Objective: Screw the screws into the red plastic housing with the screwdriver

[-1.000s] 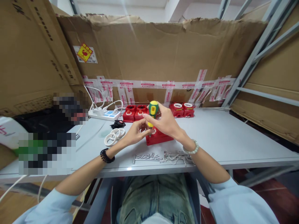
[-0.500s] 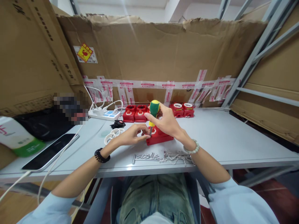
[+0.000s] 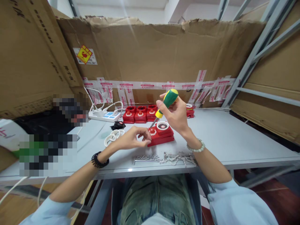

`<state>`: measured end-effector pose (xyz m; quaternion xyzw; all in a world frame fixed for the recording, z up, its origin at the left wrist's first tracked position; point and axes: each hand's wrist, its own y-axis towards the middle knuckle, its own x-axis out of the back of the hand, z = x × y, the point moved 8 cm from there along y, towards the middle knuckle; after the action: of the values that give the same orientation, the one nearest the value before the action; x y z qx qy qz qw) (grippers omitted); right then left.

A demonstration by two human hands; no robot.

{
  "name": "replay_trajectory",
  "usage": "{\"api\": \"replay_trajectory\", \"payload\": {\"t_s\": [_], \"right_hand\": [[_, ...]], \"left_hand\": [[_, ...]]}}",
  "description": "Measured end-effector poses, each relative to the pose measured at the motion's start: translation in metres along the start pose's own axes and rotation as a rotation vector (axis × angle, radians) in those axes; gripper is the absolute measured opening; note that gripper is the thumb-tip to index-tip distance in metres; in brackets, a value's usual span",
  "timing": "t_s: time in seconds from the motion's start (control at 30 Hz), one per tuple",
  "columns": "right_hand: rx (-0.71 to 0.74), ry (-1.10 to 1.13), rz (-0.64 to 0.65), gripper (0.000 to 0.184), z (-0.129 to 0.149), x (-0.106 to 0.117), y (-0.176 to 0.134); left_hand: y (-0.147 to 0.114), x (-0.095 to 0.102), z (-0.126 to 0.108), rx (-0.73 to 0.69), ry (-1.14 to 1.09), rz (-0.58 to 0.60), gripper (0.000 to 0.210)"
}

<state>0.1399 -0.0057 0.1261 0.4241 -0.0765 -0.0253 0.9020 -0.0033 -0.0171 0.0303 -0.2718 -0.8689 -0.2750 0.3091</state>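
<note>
The right hand (image 3: pixel 177 115) is farther right than before, and its screwdriver (image 3: pixel 170 97), earlier nearly upright, now slants, handle rightward. The near red housing (image 3: pixel 164 137) now shows its white ring (image 3: pixel 157 125), while the hand partly hides the far-right red housings (image 3: pixel 190 113).

Brown cardboard (image 3: pixel 150 50) with a torn top and a band of printed tape (image 3: pixel 157 85) stands behind the grey surface (image 3: pixel 215 134). A metal frame (image 3: pixel 252 58) slants up at right; a white wall (image 3: pixel 140 14) shows beyond, reddish floor (image 3: pixel 267 195) at near right.
</note>
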Motion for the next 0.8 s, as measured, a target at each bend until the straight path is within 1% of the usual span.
{"api": "replay_trajectory", "payload": {"t_s": [0.07,0.13,0.2,0.3,0.37,0.4,0.43,0.47,0.53,0.57,0.6,0.63,0.67,0.7,0.73,0.77,0.8], "right_hand": [[-0.007,-0.004,-0.017,0.035,-0.002,0.003,0.001],[-0.011,-0.020,-0.010,0.034,-0.003,0.002,0.001],[-0.009,-0.044,0.003,0.035,-0.004,0.000,0.000],[-0.002,-0.059,0.021,0.034,-0.002,-0.003,-0.001],[0.000,-0.057,0.029,0.033,-0.002,-0.004,-0.002],[0.002,-0.060,0.031,0.033,-0.002,-0.004,-0.002],[0.003,-0.068,0.032,0.032,-0.003,-0.004,-0.002],[0.004,-0.081,0.032,0.032,-0.003,-0.004,-0.002],[0.009,-0.124,0.036,0.031,-0.005,-0.004,-0.002],[0.011,-0.145,0.040,0.032,-0.006,-0.005,-0.001],[0.014,-0.158,0.048,0.033,-0.006,-0.006,-0.001],[0.018,-0.160,0.057,0.036,-0.007,-0.007,-0.001],[0.023,-0.153,0.067,0.039,-0.008,-0.009,-0.001],[0.030,-0.146,0.075,0.042,-0.008,-0.011,-0.001],[0.038,-0.143,0.080,0.044,-0.009,-0.013,-0.001],[0.046,-0.152,0.085,0.045,-0.010,-0.015,0.000],[0.055,-0.171,0.093,0.044,-0.012,-0.017,0.000]], "left_hand": [[-0.003,-0.018,-0.010,-0.025,0.072,0.109,0.005],[-0.006,-0.033,-0.018,-0.055,0.142,0.178,0.006],[-0.007,-0.044,-0.021,-0.077,0.198,0.209,0.007],[-0.007,-0.051,-0.022,-0.090,0.278,0.221,0.009],[-0.008,-0.049,-0.024,-0.107,0.306,0.204,0.006],[-0.009,-0.045,-0.026,-0.121,0.310,0.173,0.006],[-0.010,-0.038,-0.028,-0.137,0.312,0.117,0.008],[-0.011,-0.028,-0.030,-0.150,0.317,0.036,0.011],[-0.014,-0.004,-0.027,-0.145,0.341,-0.170,0.014],[-0.016,0.008,-0.022,-0.116,0.355,-0.262,0.014],[-0.016,0.016,-0.014,-0.074,0.361,-0.319,0.019],[-0.015,0.021,-0.003,-0.019,0.359,-0.331,0.031],[-0.012,0.021,0.008,0.035,0.345,-0.306,0.047],[-0.008,0.017,0.019,0.080,0.316,-0.259,0.060],[-0.004,0.012,0.028,0.115,0.278,-0.208,0.069],[0.000,0.006,0.035,0.140,0.233,-0.162,0.070],[0.004,0.000,0.040,0.155,0.187,-0.123,0.067]]}}
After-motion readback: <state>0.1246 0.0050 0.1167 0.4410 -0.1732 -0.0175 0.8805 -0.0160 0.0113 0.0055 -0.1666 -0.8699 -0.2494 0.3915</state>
